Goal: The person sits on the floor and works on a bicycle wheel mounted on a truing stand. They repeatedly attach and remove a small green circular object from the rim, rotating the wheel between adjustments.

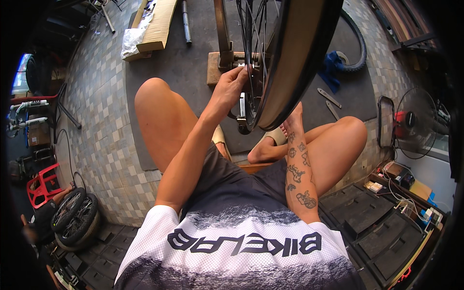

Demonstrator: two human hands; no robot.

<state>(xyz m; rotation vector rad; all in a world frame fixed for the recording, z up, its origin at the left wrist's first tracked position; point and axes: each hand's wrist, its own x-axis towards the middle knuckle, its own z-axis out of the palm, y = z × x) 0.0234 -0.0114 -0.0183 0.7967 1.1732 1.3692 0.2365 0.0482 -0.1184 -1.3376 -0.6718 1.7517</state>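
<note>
A bicycle wheel [296, 53] with a black rim and thin dark spokes [261, 29] stands upright in front of me, held in a metal truing stand [223, 29] with a wooden block [213, 67] at its base. My left hand [231, 91] reaches in from the left, its thumb and fingers pinched together among the spokes near the axle. What lies between the fingertips is hidden. Low on the wheel's right side is my right hand [295, 118], close to the rim. Its fingers are mostly hidden, so their hold cannot be told.
On the dark mat [159, 121] lie an open cardboard box [155, 29], a metal tube [186, 21], a blue cloth [332, 70], a tire [356, 43] and two flat grey tools [329, 98]. A fan [416, 123] stands right; small wheels [77, 215] and a red stool [44, 186] sit left.
</note>
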